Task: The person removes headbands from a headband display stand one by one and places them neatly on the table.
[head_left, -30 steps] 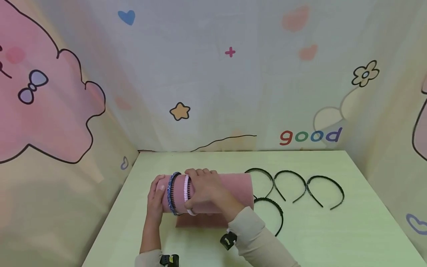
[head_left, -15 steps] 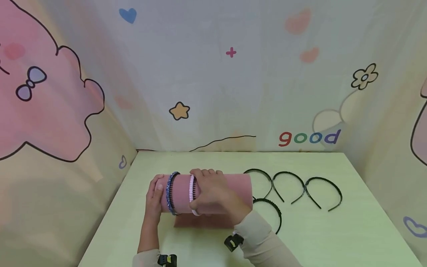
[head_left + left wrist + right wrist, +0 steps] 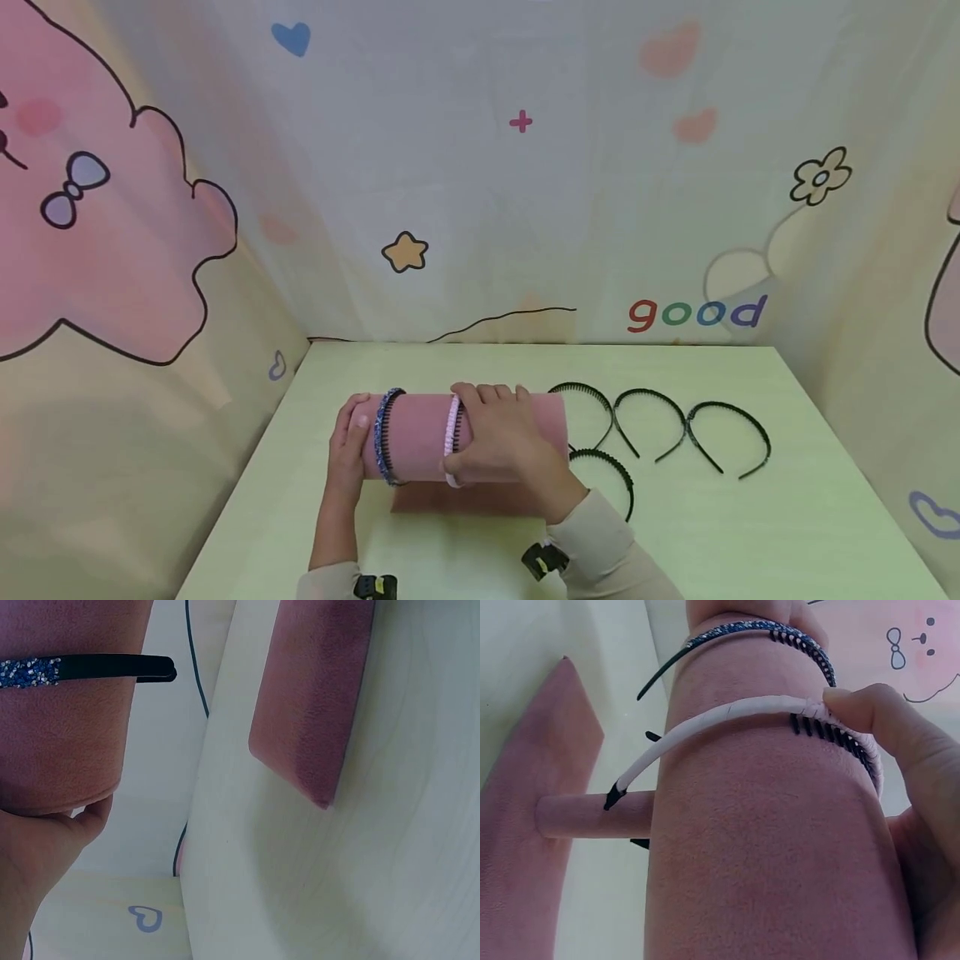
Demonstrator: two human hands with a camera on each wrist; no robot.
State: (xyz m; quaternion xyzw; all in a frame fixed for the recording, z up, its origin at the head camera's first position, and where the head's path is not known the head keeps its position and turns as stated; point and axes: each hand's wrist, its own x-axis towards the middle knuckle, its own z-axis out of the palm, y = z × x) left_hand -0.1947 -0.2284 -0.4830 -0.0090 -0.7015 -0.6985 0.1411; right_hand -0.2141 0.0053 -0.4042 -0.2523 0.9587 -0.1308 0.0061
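A pink plush headband stand (image 3: 417, 437), a horizontal roll on a short post over a flat base (image 3: 457, 498), sits on the table. My left hand (image 3: 347, 446) grips the roll's left end, thumb on the front. Close beside it a blue glittery headband (image 3: 381, 442) with black teeth is fitted over the roll. Further right, a pale pink-white headband (image 3: 452, 442) also straddles the roll. My right hand (image 3: 498, 429) holds that one; in the right wrist view its thumb (image 3: 855, 705) presses the band's edge, while the other fingers are mostly hidden behind the roll.
Right of the stand several black headbands lie on the pale table (image 3: 750, 533), three in a back row, such as the rightmost headband (image 3: 765, 433), and one headband (image 3: 630, 483) nearer. Printed cloth (image 3: 480, 192) hangs behind and at both sides.
My right hand has slid the pale headband rightward along the roll, away from the blue one. My left hand stays on the left end.
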